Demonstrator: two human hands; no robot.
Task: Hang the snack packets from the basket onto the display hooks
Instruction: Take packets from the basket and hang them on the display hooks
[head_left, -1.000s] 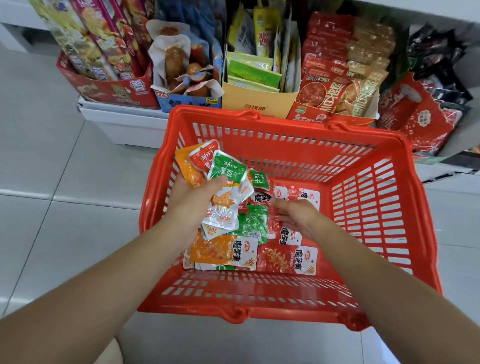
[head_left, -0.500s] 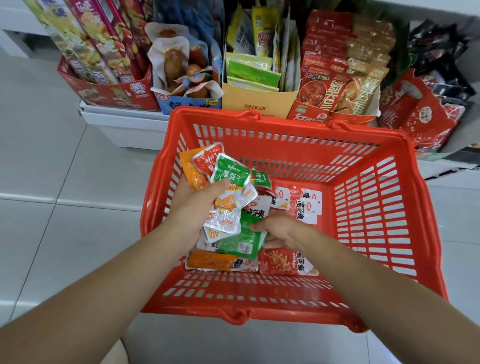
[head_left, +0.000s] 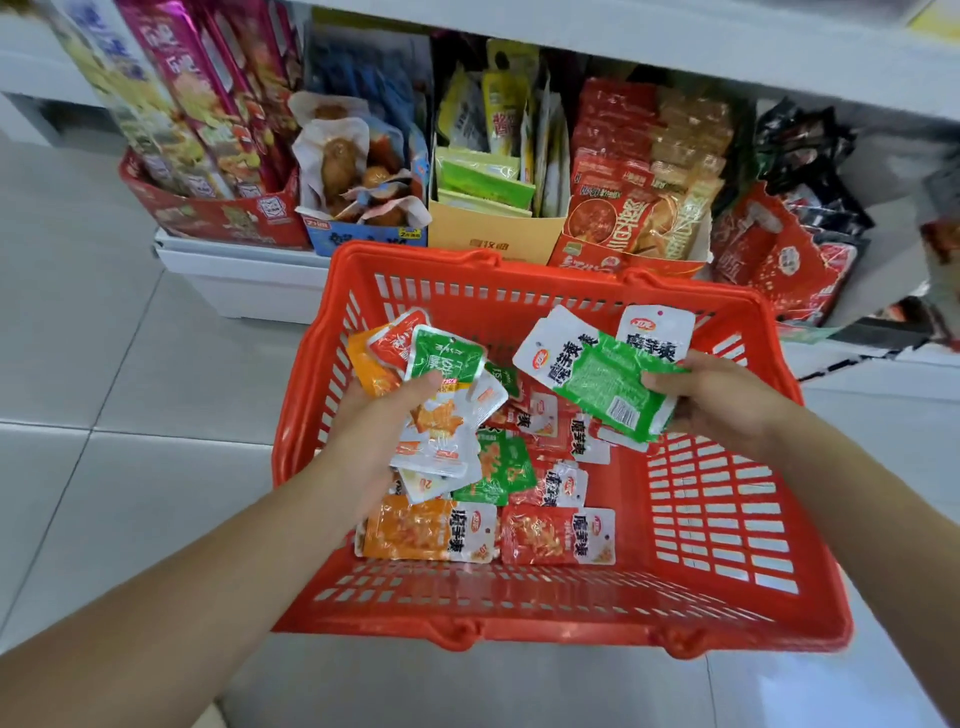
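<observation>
A pale tiled floor (head_left: 78, 364) spreads to the left of the basket and under it. Beyond the basket's far rim stands a low white shelf (head_left: 249, 280) stocked with open boxes of packaged food: a red box (head_left: 218, 223) of tall packs off the far left corner, a blue box (head_left: 363, 236) and a tan box (head_left: 493, 236) straight behind the rim, and red and dark bags (head_left: 779, 260) off the far right corner.

The red plastic basket (head_left: 571, 631) with slotted walls sits on the floor in the middle of the view.

The left hand (head_left: 384, 410) hovers over the basket's left side, gripping a fanned bunch of packets (head_left: 441, 421). Its thumb presses on a green packet (head_left: 447, 358) at the top of the fan; the other fingers are curled under the bunch and hidden. The right hand (head_left: 722, 400) is over the basket's right side, thumb on top and fingers curled below, pinching a second green packet (head_left: 608, 384) turned back side up, with two white-topped packets (head_left: 654, 332) fanned out behind it.

More snack packets lie loose on the basket's bottom, toward its left half: an orange packet (head_left: 415, 530) and a red packet (head_left: 550, 535) side by side nearest the near wall, and others piled behind them below the hands.
</observation>
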